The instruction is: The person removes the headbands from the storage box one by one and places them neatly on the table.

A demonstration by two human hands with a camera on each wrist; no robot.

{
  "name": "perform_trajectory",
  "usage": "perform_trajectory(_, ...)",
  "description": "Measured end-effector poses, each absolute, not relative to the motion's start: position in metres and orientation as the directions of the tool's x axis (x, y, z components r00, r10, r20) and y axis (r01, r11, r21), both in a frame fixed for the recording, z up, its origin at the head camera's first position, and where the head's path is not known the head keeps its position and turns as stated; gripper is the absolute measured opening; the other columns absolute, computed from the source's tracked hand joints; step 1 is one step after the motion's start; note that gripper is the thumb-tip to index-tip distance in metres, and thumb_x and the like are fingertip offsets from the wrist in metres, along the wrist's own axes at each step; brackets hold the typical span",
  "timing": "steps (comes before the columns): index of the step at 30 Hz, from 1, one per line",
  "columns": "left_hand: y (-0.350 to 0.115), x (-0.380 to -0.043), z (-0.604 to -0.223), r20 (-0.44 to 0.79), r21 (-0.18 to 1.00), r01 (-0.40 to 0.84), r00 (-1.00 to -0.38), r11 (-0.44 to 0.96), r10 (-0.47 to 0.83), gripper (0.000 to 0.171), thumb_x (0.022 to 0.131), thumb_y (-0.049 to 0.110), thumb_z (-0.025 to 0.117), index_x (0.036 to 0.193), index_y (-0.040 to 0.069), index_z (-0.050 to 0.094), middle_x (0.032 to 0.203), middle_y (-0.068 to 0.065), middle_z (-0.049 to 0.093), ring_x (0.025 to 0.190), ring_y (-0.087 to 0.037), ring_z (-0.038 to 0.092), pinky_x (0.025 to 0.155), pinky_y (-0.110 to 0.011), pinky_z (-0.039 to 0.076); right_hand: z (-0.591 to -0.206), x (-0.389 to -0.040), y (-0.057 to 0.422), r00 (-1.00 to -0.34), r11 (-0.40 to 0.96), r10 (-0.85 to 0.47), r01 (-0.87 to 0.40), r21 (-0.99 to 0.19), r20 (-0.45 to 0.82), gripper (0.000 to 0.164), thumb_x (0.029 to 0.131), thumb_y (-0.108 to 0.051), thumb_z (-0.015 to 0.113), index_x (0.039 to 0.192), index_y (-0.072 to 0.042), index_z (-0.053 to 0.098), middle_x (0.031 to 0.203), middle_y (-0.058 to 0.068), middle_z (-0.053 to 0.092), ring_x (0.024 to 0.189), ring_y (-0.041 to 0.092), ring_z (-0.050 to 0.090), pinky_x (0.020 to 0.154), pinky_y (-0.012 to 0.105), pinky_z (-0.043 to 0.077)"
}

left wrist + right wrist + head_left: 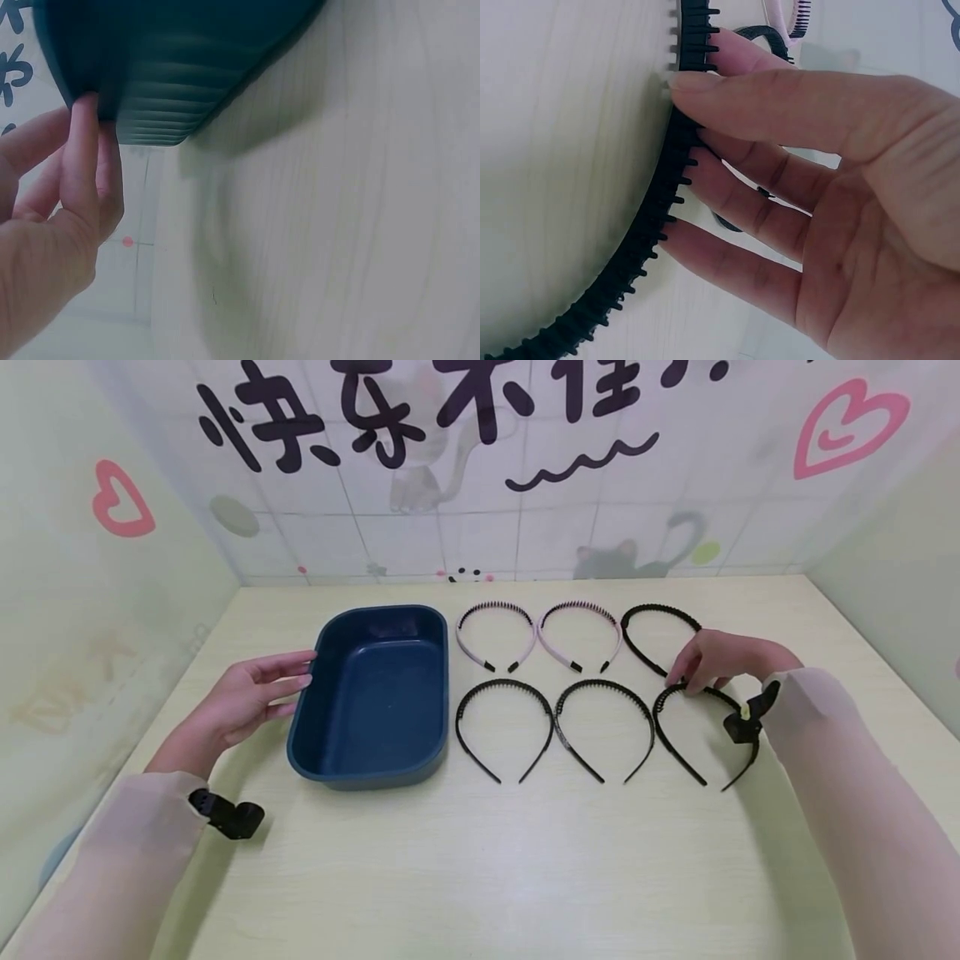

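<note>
A dark blue plastic bin [367,781] stands on the left half of the table. My left hand [247,697] lies at its left side, with fairly straight fingertips touching the outer wall near the rim; the left wrist view shows those fingers [86,161] against the bin. At the right, my right hand [716,658] pinches the top of a black toothed headband [678,752] between thumb and fingers. Up close in the right wrist view, the thumb [757,105] presses on the toothed band [649,202]. The headband's ends point toward me.
Two pink headbands [463,643] with black teeth and a black wavy headband [637,647] form the back row. Two more dark headbands [468,752] lie in front, left of the pinched one. Printed walls [480,543] enclose the table [510,868] at the back and sides.
</note>
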State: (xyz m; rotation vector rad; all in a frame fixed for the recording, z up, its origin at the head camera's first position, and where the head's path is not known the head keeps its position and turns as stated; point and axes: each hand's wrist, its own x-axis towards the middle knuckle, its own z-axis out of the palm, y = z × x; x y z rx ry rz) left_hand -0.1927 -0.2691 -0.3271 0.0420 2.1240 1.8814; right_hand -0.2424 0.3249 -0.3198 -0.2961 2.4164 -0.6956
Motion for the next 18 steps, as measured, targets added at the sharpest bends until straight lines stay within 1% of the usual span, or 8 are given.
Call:
perform_trajectory(6,-0.269,-0.194,-0.327,-0.207,0.972,-0.177,-0.955,0.152,0.212,0.051,0.088,0.015,0.062,0.136,0.010,0.045,0.114,0.002,0.046,0.093,-0.001,0.058,0.072,-0.020,0.051,-0.321,-0.244,0.330,-0.804,0.828,-0.365,-0.050,-0.559,-0.470,0.027,0.076,-0.003,0.073,0.103,-0.003,0.069,0.088,0.006,0.060,0.073,0.016,0.053,0.064,0.033,0.048)
perform_trajectory(10,-0.268,-0.194,-0.327,-0.197,0.972,-0.163,-0.958,0.171,0.209,0.050,0.088,0.016,0.063,0.135,0.010,0.046,0.113,0.003,0.049,0.092,-0.001,0.058,0.072,-0.020,0.051,-0.315,-0.241,0.333,-0.816,0.817,-0.385,-0.086,-0.570,-0.430,0.031,0.077,-0.002,0.071,0.107,-0.002,0.067,0.088,0.007,0.060,0.073,0.016,0.053,0.065,0.033,0.048)
perform_trajectory(12,-0.267,-0.193,-0.326,-0.191,0.965,-0.144,-0.959,0.219,0.209,0.052,0.089,0.018,0.062,0.136,0.008,0.044,0.112,0.005,0.050,0.093,0.000,0.057,0.073,-0.020,0.051,-0.310,-0.238,0.334,-0.827,0.811,-0.402,-0.123,-0.571,-0.392,0.033,0.078,-0.002,0.070,0.110,0.000,0.065,0.087,0.007,0.060,0.073,0.016,0.054,0.066,0.033,0.048)
perform_trajectory(14,-0.266,-0.193,-0.325,-0.186,0.948,-0.118,-0.959,0.296,0.212,0.054,0.090,0.022,0.061,0.137,0.004,0.042,0.115,0.006,0.050,0.094,0.002,0.056,0.074,-0.020,0.051,-0.305,-0.235,0.335,-0.846,0.811,-0.410,-0.168,-0.560,-0.341,0.034,0.079,-0.003,0.069,0.112,0.002,0.063,0.088,0.007,0.061,0.076,0.017,0.054,0.068,0.033,0.048)
perform_trajectory(16,-0.266,-0.194,-0.322,-0.179,0.919,-0.086,-0.960,0.385,0.213,0.057,0.091,0.027,0.059,0.137,0.001,0.039,0.119,0.003,0.050,0.094,0.003,0.056,0.076,-0.023,0.051,-0.299,-0.233,0.337,-0.869,0.815,-0.403,-0.197,-0.545,-0.289,0.036,0.080,-0.004,0.068,0.115,0.003,0.062,0.090,0.008,0.061,0.080,0.018,0.055,0.070,0.032,0.047)
perform_trajectory(18,-0.264,-0.195,-0.317,-0.167,0.886,-0.052,-0.963,0.461,0.211,0.058,0.092,0.030,0.055,0.137,-0.002,0.038,0.127,-0.006,0.048,0.096,0.002,0.055,0.078,-0.028,0.051,-0.295,-0.231,0.339,-0.893,0.820,-0.379,-0.203,-0.535,-0.241,0.036,0.082,-0.007,0.067,0.117,0.002,0.061,0.097,0.013,0.061,0.089,0.023,0.056,0.074,0.034,0.047)
